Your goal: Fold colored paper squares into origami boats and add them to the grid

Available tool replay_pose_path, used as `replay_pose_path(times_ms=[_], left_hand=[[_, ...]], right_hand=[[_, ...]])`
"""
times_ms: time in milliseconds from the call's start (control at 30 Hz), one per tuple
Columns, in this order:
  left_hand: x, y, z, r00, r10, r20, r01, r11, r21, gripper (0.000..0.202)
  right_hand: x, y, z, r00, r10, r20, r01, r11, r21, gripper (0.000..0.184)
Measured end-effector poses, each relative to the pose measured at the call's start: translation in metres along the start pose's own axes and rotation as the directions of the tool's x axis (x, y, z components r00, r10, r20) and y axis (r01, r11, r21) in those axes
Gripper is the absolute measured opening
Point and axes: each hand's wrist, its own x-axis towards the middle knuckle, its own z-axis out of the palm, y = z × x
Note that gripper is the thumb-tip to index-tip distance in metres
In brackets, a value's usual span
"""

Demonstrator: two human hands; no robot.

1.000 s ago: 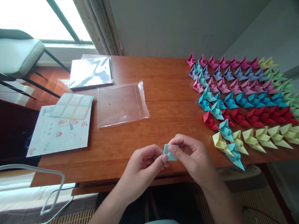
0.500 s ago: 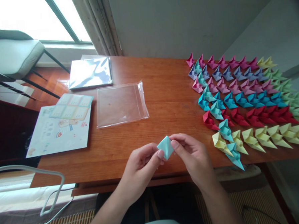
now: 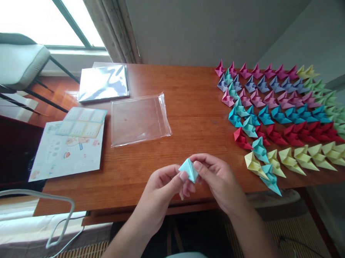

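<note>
The pale-blue folded paper point(image 3: 188, 167), between the left hand point(image 3: 161, 185) and the right hand point(image 3: 219, 177), which both pinch it, seems mid-creasing, the next fold likely wanting aligned edges, and points a corner forward, long axis apparently near-to-far though the grip hides much, with folded-paper rows point(image 3: 265, 116) ahead and rightward.

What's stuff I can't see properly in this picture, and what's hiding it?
All in the head view:
Back of the folded light-blue paper: hidden by its own front and by fingers of the left hand and right hand.
Far end of the pale yellow row: cut off by the right edge.
Part of the chair: cut off by the left edge.
Writing on the pastel sheet: too small and blurred.
</note>
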Motion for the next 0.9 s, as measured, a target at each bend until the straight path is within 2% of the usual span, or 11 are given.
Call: replay_pose_path(times_ms=[167,233,333,400,567,733,900], left_hand=[[0.0,-0.001,0.0,1.0,-0.026,-0.009,0.025,0.999,-0.045,0.024],[-0.001,0.0,-0.001,1.0,-0.028,-0.014,0.028,1.0,-0.001,0.026],[0.0,0.002,-0.003,1.0,-0.023,0.004,0.022,0.99,0.14,0.028],[0.0,0.004,-0.005,1.0,0.001,0.021,-0.005,0.973,0.229,0.028],[-0.001,0.0,-0.008,0.996,0.086,0.02,-0.088,0.923,0.375,0.029],[-0.004,-0.003,-0.006,0.982,0.186,-0.013,-0.148,0.822,0.55,0.032],[-0.004,-0.002,-0.006,0.98,0.199,0.024,-0.18,0.822,0.54,0.036]], right_hand=[[0.0,-0.001,-0.001,1.0,-0.011,-0.016,0.009,0.997,-0.083,0.023],[-0.001,-0.002,-0.001,0.996,-0.087,-0.023,0.08,0.977,-0.199,0.02],[-0.005,-0.007,-0.002,0.971,-0.237,0.009,0.223,0.897,-0.382,0.014],[-0.008,-0.011,-0.002,0.955,-0.296,0.038,0.282,0.854,-0.437,0.012],[-0.011,-0.014,-0.002,0.963,-0.268,0.04,0.259,0.868,-0.423,0.011],[-0.009,-0.014,-0.003,0.944,-0.322,0.077,0.316,0.807,-0.5,0.013],[-0.008,-0.014,-0.002,0.962,-0.257,0.086,0.268,0.856,-0.443,0.014]])
